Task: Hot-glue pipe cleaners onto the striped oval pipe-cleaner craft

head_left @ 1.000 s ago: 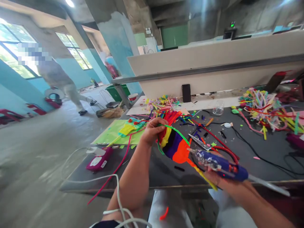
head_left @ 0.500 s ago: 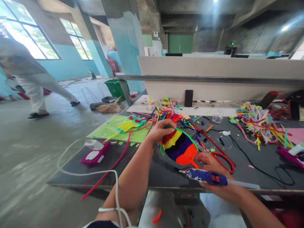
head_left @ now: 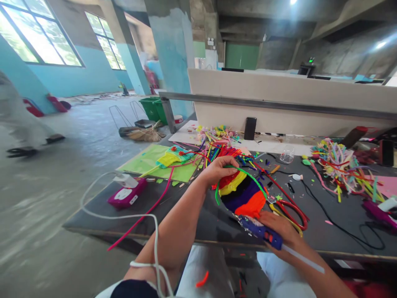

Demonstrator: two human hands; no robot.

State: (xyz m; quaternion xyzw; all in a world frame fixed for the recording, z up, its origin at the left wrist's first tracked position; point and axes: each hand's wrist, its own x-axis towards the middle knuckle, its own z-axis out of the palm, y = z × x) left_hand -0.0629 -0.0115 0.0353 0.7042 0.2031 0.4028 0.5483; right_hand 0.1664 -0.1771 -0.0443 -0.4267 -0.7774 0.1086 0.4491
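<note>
My left hand [head_left: 221, 169] pinches the top edge of a round striped piece [head_left: 240, 192] with red, yellow, black, purple and orange bands. A green fuzzy stem [head_left: 254, 177] runs along its upper rim, and its loose end hangs at the left side. My right hand [head_left: 277, 225] is closed around a blue glue gun [head_left: 260, 232] with a clear glue stick out of its back. The gun lies across the lower edge of the piece, its tip near the lower rim. Red-handled scissors [head_left: 293, 213] rest just right of the piece.
Colourful stem piles [head_left: 335, 161] cover the table's back and right. A green sheet [head_left: 182, 176] carries a yellow and teal piece [head_left: 173, 157]. A purple box [head_left: 127, 196] and white cable [head_left: 108, 223] lie left. A phone [head_left: 249, 128] stands behind. A person's legs [head_left: 18, 120] show far left.
My right hand has brought the glue gun up and left against the lower part of the striped piece, its tip tilting upward. The person at the left has moved further out of view.
</note>
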